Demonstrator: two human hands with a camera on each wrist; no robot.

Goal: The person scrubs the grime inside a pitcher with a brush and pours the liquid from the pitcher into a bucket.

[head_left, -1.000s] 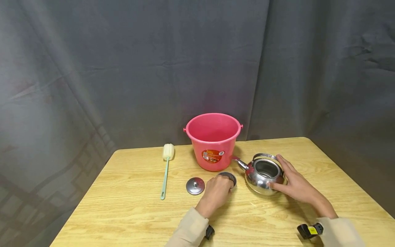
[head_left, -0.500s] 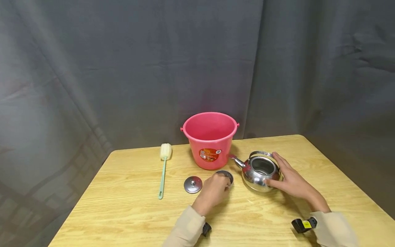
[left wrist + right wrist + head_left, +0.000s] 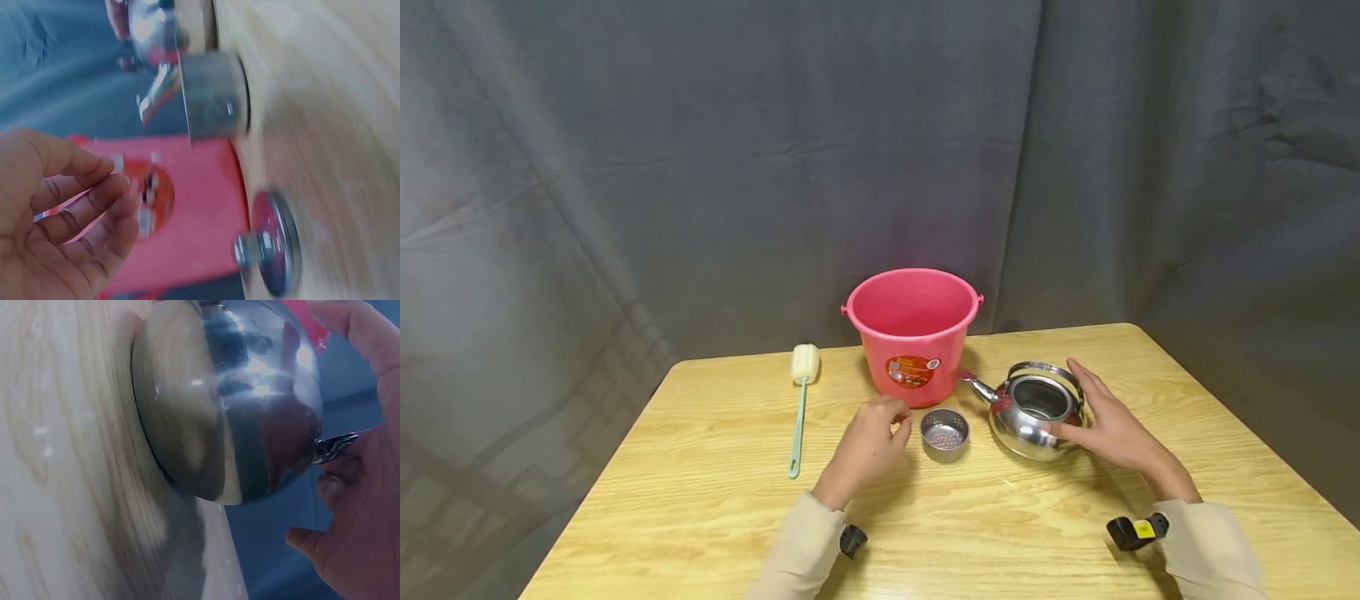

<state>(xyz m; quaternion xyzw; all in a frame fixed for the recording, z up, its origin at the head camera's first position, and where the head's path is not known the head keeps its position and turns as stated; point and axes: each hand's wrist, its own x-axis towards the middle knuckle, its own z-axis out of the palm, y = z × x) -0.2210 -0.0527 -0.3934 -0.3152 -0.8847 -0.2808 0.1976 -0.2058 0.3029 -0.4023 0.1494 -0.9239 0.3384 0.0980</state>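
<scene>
My left hand [image 3: 870, 443] is over the table in front of the pink bucket, its loosely bent fingers holding nothing. Just to its right a round metal strainer [image 3: 945, 440] with a perforated bottom stands upright. The kettle lid [image 3: 275, 247], with its small knob, lies on the table near that hand; in the head view the hand hides it. My right hand [image 3: 1108, 421] holds the side of a shiny metal kettle [image 3: 1026, 433], thumb on the body and fingers by the handle. The kettle stands without its lid, spout towards the bucket.
A pink bucket [image 3: 913, 315] with a red label stands at the back, behind the strainer. On the left lies a sponge brush [image 3: 803, 392] with a green handle. The wooden table [image 3: 700, 500] ends at a grey curtain [image 3: 790, 167].
My left hand has let go of the strainer and moved left over the lid, leaving the strainer in full view. The right hand stays at the kettle.
</scene>
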